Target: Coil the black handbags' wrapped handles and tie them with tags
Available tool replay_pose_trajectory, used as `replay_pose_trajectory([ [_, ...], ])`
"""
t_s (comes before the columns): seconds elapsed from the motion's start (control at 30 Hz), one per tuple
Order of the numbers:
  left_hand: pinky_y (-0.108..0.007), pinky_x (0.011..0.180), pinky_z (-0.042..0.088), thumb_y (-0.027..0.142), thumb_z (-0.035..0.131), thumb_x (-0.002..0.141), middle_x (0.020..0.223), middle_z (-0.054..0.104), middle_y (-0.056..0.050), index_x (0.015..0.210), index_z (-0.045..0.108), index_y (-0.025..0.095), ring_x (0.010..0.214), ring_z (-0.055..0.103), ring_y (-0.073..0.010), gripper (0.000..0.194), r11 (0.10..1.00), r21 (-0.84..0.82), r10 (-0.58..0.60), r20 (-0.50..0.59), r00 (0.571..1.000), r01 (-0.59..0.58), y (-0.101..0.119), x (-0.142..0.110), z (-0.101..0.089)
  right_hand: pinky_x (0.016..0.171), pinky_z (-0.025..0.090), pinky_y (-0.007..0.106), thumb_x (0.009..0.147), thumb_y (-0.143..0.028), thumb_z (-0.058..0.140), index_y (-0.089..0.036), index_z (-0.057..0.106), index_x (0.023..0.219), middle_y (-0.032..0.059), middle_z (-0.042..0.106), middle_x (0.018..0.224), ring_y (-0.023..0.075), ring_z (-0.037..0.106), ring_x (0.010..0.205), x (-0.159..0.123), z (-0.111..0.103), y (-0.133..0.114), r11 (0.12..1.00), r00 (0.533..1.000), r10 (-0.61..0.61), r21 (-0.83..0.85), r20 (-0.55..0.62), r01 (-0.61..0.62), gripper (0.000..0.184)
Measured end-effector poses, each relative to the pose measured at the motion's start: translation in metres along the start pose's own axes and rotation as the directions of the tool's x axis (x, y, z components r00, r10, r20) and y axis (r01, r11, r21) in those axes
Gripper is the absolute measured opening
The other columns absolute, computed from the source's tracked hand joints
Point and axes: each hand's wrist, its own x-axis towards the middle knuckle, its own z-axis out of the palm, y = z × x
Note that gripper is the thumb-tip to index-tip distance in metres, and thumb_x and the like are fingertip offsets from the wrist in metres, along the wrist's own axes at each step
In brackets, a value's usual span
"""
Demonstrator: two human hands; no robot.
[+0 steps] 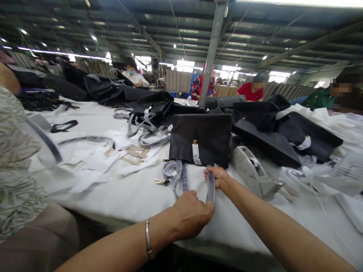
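A black handbag (pixel 200 132) stands on the white-covered table in front of me, a white wrap hanging below its gold clasp (pixel 195 142). From its lower edge comes a strap (pixel 210 186) in clear plastic wrapping. My right hand (pixel 217 176) pinches this strap close to the bag's bottom right. Nearer to me, my left hand (pixel 193 213) is closed on the strap's looped end, a bracelet on that wrist. Left of the hands lies a coiled wrapped strap (pixel 172 170) with a gold snap hook (pixel 161 182).
A grey tape dispenser (pixel 252 172) stands right of the bag. More black bags (pixel 310 134) lie at both sides and behind. White paper scraps (pixel 90 166) cover the left side. A person in a patterned top (pixel 17 158) is close at left. A metal post (pixel 211 56) rises behind the bag.
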Motion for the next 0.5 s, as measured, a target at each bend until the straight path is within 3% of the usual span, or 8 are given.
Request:
replay_pose_trajectory([
  [0.07, -0.039, 0.062, 0.050, 0.019, 0.054, 0.084, 0.066, 0.068, -0.007, 0.088, 0.050, 0.013, 0.055, 0.066, -0.0242, 0.008, 1.000, -0.009, 0.005, -0.012, 1.000, -0.005, 0.002, 0.000, 0.002, 0.060, 0.053, 0.025, 0.093, -0.034, 0.055, -0.013, 0.059, 0.104, 0.0026, 0.062, 0.091, 0.0104, 0.060, 0.070, 0.010, -0.004, -0.009, 1.000, 0.999, 0.013, -0.022, -0.053, -0.014, 0.024],
  [0.13, -0.039, 0.062, 0.051, 0.033, 0.058, 0.086, 0.067, 0.068, -0.007, 0.088, 0.050, 0.014, 0.056, 0.066, -0.0248, 0.021, 1.000, -0.024, -0.005, -0.037, 0.999, 0.004, 0.006, 0.000, 0.005, 0.065, 0.054, 0.028, 0.093, -0.034, 0.056, -0.013, 0.058, 0.109, 0.0049, 0.062, 0.098, 0.0127, 0.061, 0.077, 0.017, -0.008, -0.018, 0.999, 0.996, 0.016, -0.043, -0.092, -0.020, 0.026],
  [0.2, -0.040, 0.062, 0.051, 0.054, 0.060, 0.083, 0.066, 0.068, -0.006, 0.087, 0.050, 0.014, 0.055, 0.066, -0.0254, 0.041, 0.998, -0.053, -0.029, -0.064, 0.998, 0.025, 0.011, 0.002, 0.009, 0.066, 0.054, 0.028, 0.093, -0.032, 0.056, -0.012, 0.058, 0.109, 0.0054, 0.062, 0.099, 0.0128, 0.062, 0.078, 0.023, -0.012, -0.029, 0.998, 0.993, 0.006, -0.061, -0.117, -0.013, 0.026],
  [0.27, -0.041, 0.062, 0.051, 0.064, 0.058, 0.081, 0.064, 0.066, -0.006, 0.086, 0.051, 0.014, 0.054, 0.066, -0.0252, 0.051, 0.995, -0.081, -0.061, -0.084, 0.995, 0.055, 0.015, 0.004, 0.013, 0.063, 0.054, 0.026, 0.093, -0.032, 0.056, -0.011, 0.059, 0.106, 0.0044, 0.063, 0.094, 0.0113, 0.061, 0.073, 0.029, -0.014, -0.040, 0.997, 0.991, -0.012, -0.082, -0.130, 0.001, 0.025],
  [0.37, -0.041, 0.063, 0.051, 0.055, 0.051, 0.089, 0.063, 0.066, -0.006, 0.084, 0.050, 0.014, 0.054, 0.066, -0.0245, 0.042, 0.993, -0.094, -0.081, -0.094, 0.992, 0.073, 0.020, 0.008, 0.019, 0.057, 0.052, 0.022, 0.093, -0.028, 0.057, -0.010, 0.060, 0.092, 0.0012, 0.062, 0.077, 0.0085, 0.058, 0.061, 0.032, -0.014, -0.049, 0.991, 0.993, -0.035, -0.129, -0.112, 0.021, 0.019],
  [0.5, -0.041, 0.063, 0.051, 0.041, 0.051, 0.094, 0.061, 0.066, -0.007, 0.082, 0.049, 0.014, 0.052, 0.066, -0.0240, 0.030, 0.991, -0.103, -0.094, -0.087, 0.992, 0.085, 0.029, 0.014, 0.025, 0.053, 0.051, 0.023, 0.085, -0.018, 0.063, -0.012, 0.056, 0.070, 0.0010, 0.059, 0.055, 0.0105, 0.056, 0.049, 0.021, -0.025, -0.042, 0.973, 0.999, -0.039, -0.230, -0.021, 0.033, 0.017],
])
